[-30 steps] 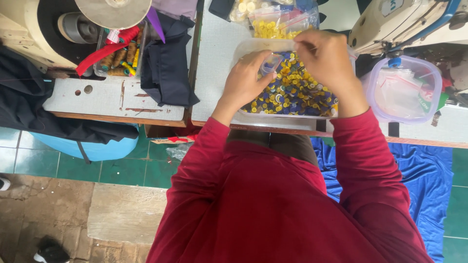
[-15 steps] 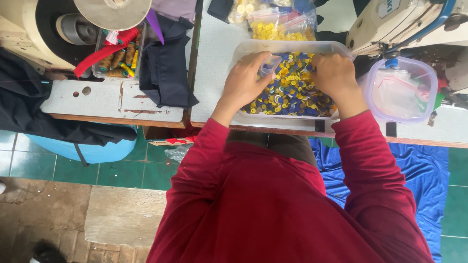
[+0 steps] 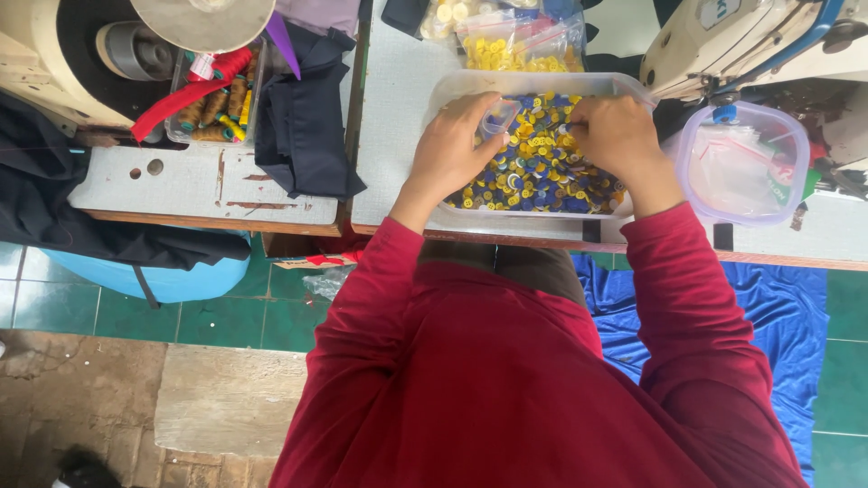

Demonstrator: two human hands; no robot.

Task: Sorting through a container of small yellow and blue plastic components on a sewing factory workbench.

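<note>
- Left hand (image 3: 457, 140) curls around a small clear plastic bag (image 3: 497, 117).
- Right hand (image 3: 615, 136) pinches among glossy round yellow and blue buttons (image 3: 542, 176).
- Buttons fill a clear rectangular tub (image 3: 470, 86) on the speckled counter (image 3: 398, 108).

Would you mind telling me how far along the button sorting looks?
Done: clear bags of yellow buttons lie behind the clear plastic tray. In hand: left hand holds a small clear bag; right hand picks. Left: many mixed blue and yellow buttons.

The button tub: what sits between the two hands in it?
In the head view, between left hand and right hand lie yellow and blue buttons inside the clear tub.
</note>
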